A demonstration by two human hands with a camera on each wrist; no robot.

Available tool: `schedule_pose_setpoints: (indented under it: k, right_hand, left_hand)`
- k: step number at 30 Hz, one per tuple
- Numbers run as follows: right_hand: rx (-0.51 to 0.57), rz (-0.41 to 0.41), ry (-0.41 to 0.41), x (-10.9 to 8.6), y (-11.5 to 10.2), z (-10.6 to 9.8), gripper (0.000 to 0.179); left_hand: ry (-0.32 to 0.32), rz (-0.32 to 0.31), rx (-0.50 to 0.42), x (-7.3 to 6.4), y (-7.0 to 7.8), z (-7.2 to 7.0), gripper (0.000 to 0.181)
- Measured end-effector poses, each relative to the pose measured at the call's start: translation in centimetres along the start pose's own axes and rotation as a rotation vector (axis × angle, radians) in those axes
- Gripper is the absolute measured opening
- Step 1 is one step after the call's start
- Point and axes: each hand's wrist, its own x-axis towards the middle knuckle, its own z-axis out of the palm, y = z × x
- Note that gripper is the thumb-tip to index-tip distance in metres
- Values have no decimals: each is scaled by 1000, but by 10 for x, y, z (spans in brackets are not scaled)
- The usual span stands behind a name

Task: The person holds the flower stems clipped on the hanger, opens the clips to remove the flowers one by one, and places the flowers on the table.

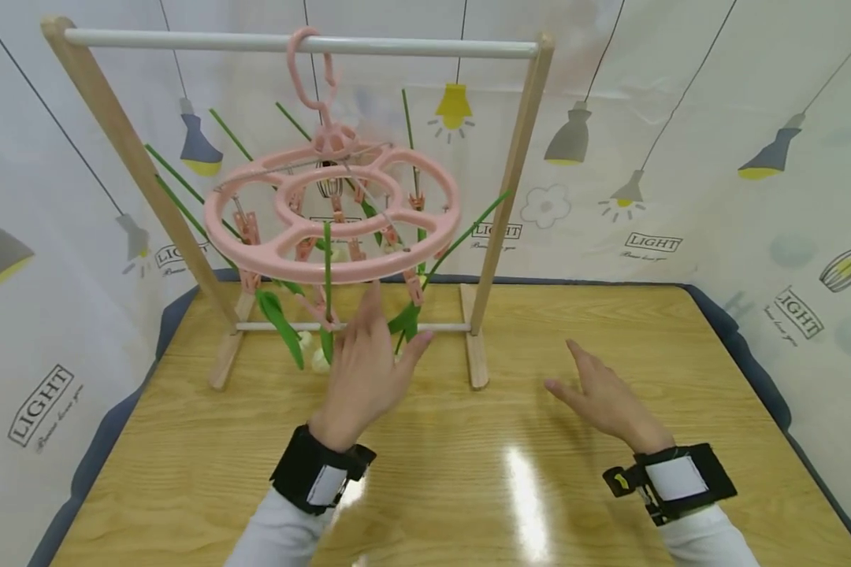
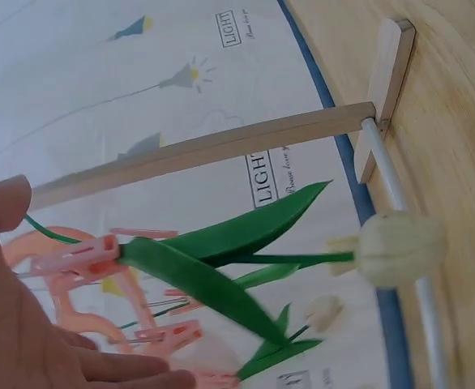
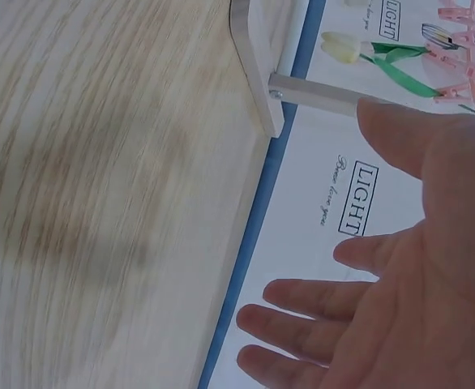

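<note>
A round pink clip hanger point(image 1: 276, 264) hangs by its hook from the top bar of a rack. Artificial tulips dangle upside down from its pink clips point(image 1: 413, 285), their green stems sticking up past the ring. My left hand point(image 1: 365, 378) reaches under the front of the hanger with its fingers extended, among the clips and leaves. In the left wrist view, a white tulip point(image 2: 400, 248) hangs from a pink clip point(image 2: 79, 256) close to that hand. My right hand point(image 1: 610, 402) is held above the table to the right, fingers spread, holding nothing.
The rack has slanted wooden posts point(image 1: 514, 181), wooden feet point(image 1: 477, 358), a white top bar point(image 1: 425, 46) and a low white crossbar. It stands toward the back of the wood-grain table point(image 1: 596, 504). A lamp-print cloth point(image 1: 716, 228) surrounds the table at the back and sides.
</note>
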Motion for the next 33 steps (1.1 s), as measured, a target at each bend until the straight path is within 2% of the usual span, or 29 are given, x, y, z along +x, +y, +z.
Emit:
schedule_pose_setpoints:
  k: [2,5,7,8,11,14,18,22,25,29,33]
  right_hand:
    - [1,-20,-6,0,-2,1,84]
    - [9,-37,-19,2,-6,1,84]
    - [16,-40,-27,3,-9,1,85]
    - [18,-39,-29,3,-10,2,86]
    - [19,-32,-24,5,-12,6,86]
    - [14,-41,-8,6,-12,13,82]
    - [17,-64,2,6,-11,21,78]
    - [19,-58,-7,4,-11,29,78]
    - [13,-65,-10,4,-14,33,77]
    - [16,-119,5,12,-20,33,74]
    - [11,-190,24,24,-33,27,71]
  left_hand:
    - [10,11,-90,11,-2,2,97]
    - [-31,-19,-289,25,0,2,104]
    - [-63,-72,-405,32,0,4,100]
    - [-65,-77,-453,34,0,5,98]
    - [-53,-54,-518,40,-3,11,72]
    - [-43,25,-534,42,-3,14,60]
    - [-54,87,-508,39,-5,16,44]
    - [-71,82,-483,33,-10,18,37]
    - [-76,46,-464,28,-14,16,43]
    - [-72,26,-440,24,-18,12,44]
    - [-69,43,-409,21,-21,10,28]
